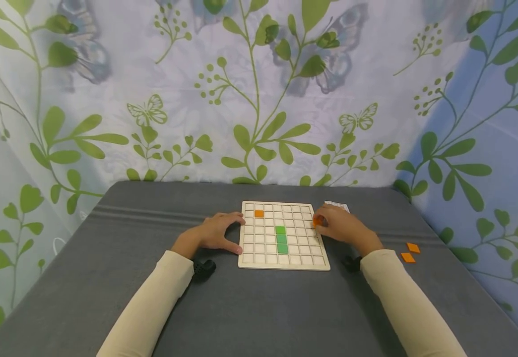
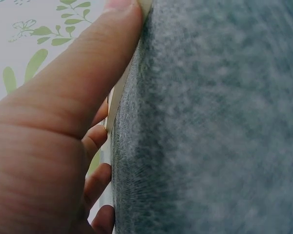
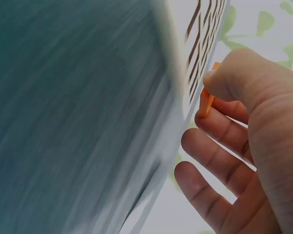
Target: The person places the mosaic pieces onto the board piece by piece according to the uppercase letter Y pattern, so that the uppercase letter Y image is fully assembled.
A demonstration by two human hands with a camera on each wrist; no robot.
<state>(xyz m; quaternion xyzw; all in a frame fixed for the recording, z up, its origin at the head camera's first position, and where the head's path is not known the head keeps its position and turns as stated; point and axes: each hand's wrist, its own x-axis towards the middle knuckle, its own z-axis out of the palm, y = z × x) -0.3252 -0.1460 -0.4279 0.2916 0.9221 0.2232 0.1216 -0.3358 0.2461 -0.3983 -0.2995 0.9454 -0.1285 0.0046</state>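
A pale wooden grid board (image 1: 303,250) lies on the grey table. Along its left edge rests my left hand (image 1: 216,231), thumb and fingers spread apart, with the fingertips touching the rim. Over the board's right edge, my right hand (image 1: 341,225) pinches an orange square tile (image 3: 206,102) between thumb and forefinger; the other fingers are loosely bent. One orange tile (image 1: 259,213) sits in a cell near the board's top left. Three green tiles (image 1: 281,239) form a column near the middle.
Two loose orange tiles (image 1: 410,252) lie on the table to the right of my right forearm. Behind my right hand is a white printed card (image 1: 339,205), partly hidden. A leaf-patterned curtain (image 1: 259,99) hangs along the table's back edge.
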